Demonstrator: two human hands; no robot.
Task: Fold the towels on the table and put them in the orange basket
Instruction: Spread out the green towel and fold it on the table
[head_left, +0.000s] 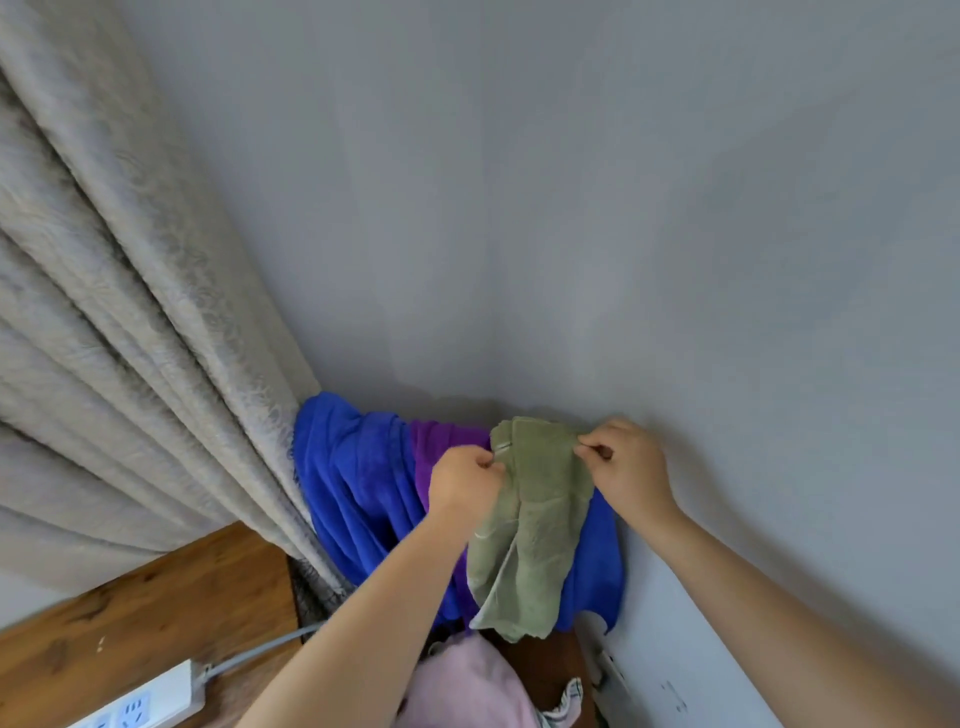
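An olive-green towel (535, 525) hangs in the air in front of me. My left hand (465, 480) pinches its upper left edge and my right hand (628, 465) pinches its upper right corner. The towel droops in loose folds below my hands. Behind it a blue towel (353, 483) and a purple towel (439, 441) lie draped in a heap against the wall. A pale pink towel (467, 686) lies below, near the bottom edge. The orange basket is not in view.
A grey wall (571, 208) fills the upper view. A beige curtain (130, 338) hangs at the left. Brown wooden floor (145, 613) shows at the lower left with a white power strip (145, 701) and its grey cable (260, 652).
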